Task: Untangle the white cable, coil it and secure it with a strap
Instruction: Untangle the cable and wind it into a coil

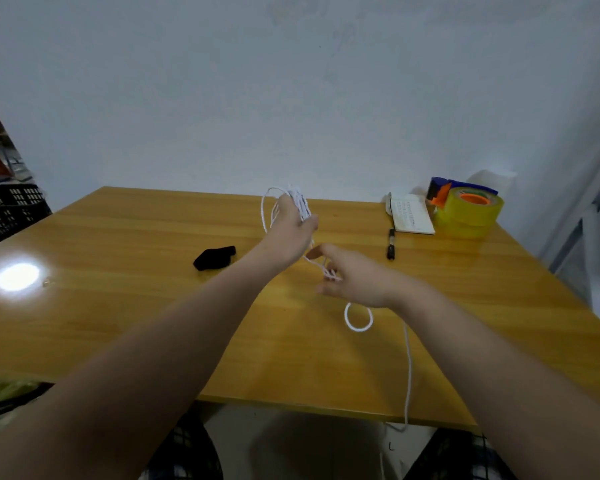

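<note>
The wooden tabletop (153, 323) fills most of the space in front of the person, and both bare forearms reach out over it. The two hands are close together but not touching. The left hand (290, 225) is raised above the tabletop with its back turned this way. The right hand (355, 277) sits just beside and nearer than it, a little lower.

A yellow tape roll on a dispenser (468, 207) stands well off to the right of the right hand, at the far edge. A small notebook (411, 214) lies between that roll and the hands. A black strap (214, 258) lies on the wood to the left of the left hand, apart from it. A black pen (391, 244) lies just right of the right hand, on the near side of the notebook.

The white cable (301, 204) is wound in several loops round the left hand, whose thumb closes on the strands. From there a short stretch runs to the right hand, whose fingers pinch it. Below that hand the cable forms one small loop on the wood, then trails toward the person and drops over the near edge.
</note>
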Tool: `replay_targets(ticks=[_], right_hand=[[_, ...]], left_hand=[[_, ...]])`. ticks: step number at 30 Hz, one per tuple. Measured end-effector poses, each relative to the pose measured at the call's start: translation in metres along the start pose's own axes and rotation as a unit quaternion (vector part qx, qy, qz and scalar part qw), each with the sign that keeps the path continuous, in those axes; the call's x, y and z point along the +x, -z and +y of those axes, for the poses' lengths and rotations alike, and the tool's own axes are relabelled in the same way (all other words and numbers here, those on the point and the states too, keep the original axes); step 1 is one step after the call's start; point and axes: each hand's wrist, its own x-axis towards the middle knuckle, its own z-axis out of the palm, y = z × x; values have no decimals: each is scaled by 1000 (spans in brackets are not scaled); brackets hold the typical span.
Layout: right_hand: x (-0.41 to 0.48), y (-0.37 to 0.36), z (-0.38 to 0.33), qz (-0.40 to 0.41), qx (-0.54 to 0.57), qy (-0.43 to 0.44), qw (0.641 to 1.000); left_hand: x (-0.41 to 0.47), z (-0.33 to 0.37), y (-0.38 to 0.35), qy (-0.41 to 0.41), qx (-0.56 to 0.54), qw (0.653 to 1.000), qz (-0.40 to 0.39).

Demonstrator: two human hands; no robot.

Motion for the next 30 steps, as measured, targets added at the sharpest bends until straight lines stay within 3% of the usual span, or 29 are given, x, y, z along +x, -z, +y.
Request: replay_targets(ticks=[4,9,14,19,22,24,27,28,30], right_hand=[[-4,13,10,42,65,-9,997],[-8,16,20,55,164,-54,983],[-7,12,25,70,299,-117,944],[0,11,41,205,326,-193,903],[-10,23,75,323,189,-288,881],[-21,26,92,279,126,-316,898],[-22,11,89,81,76,-321,941],[-18,5,84,64,53,-300,950],[-9,-2,67,157,38,-224,961]], left_hand=[[-6,-11,2,-54,153,981,-104],[-14,-5,3,-155,291,922,-202],[-14,-3,-2,-223,388,877,-172],[-13,-9,-2,-177,340,910,-158],[-13,-30,16,-125,310,934,-126],[-12,-43,29,-66,229,968,-74],[-15,-36,27,-44,138,988,-48],[-16,-30,23,-48,131,988,-58],[-17,-18,16,-68,139,986,-67]])
